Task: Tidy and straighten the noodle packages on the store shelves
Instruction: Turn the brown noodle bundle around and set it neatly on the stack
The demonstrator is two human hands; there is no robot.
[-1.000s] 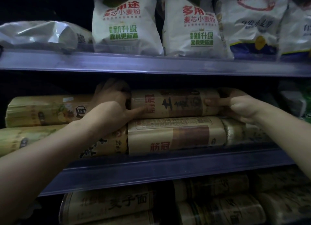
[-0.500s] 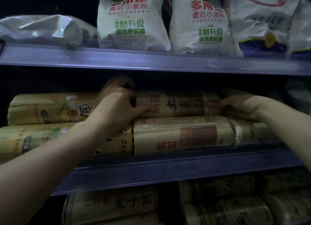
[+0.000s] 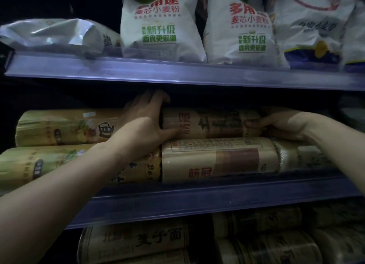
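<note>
A tan upper noodle roll (image 3: 213,123) with dark lettering lies crosswise on the middle shelf (image 3: 197,196), on top of another tan noodle roll (image 3: 217,159). My left hand (image 3: 146,119) wraps around the upper roll's left end, thumb on its front. My right hand (image 3: 280,123) grips its right end, thumb pressed on the front. Two yellow-green noodle rolls (image 3: 65,127) (image 3: 39,165) lie stacked to the left, partly behind my left forearm.
White flour bags (image 3: 160,24) (image 3: 243,30) stand on the upper shelf (image 3: 177,74), with a silvery bag (image 3: 57,34) lying at the left. More tan noodle rolls (image 3: 138,242) fill the dim lower shelf. The gap under the upper shelf is narrow.
Both hands stay on the upper roll. My left hand has shifted up around its left end, fingers now reaching over the top. The view has drifted slightly.
</note>
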